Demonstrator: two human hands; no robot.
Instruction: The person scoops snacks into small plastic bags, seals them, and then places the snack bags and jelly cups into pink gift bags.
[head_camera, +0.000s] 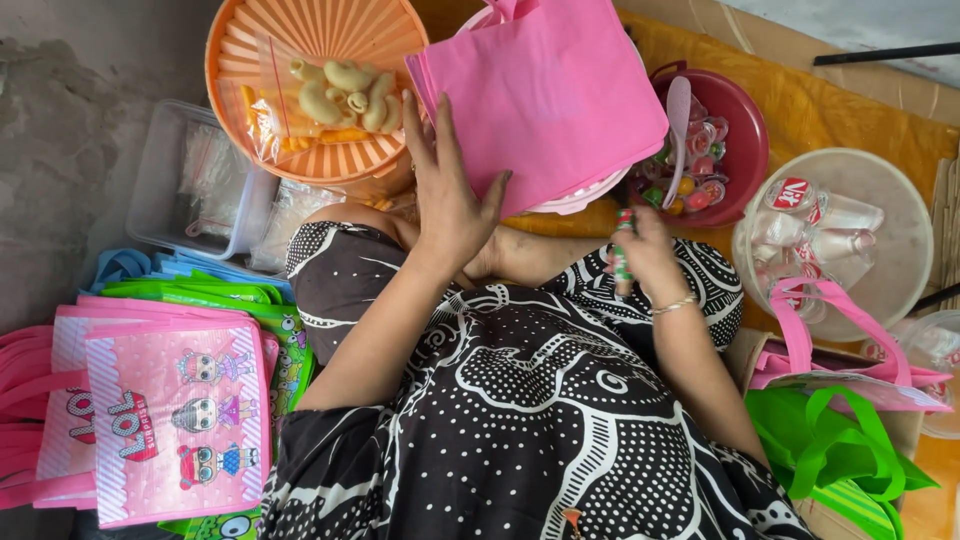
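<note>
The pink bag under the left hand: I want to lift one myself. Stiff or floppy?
Probably floppy: the pink bag looks like thin fabric, lying flat under the left hand. Likely light, since it looks flat and unfilled. Its matte surface probably won't slip.

Matt pink cloth bag (550, 90), glossy ribbed orange plastic basket (300, 150), rough grey concrete floor (60, 150).

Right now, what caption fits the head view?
Left hand steadies a pink bag; right hand holds a small striped packet beside the candy bowl.
</note>
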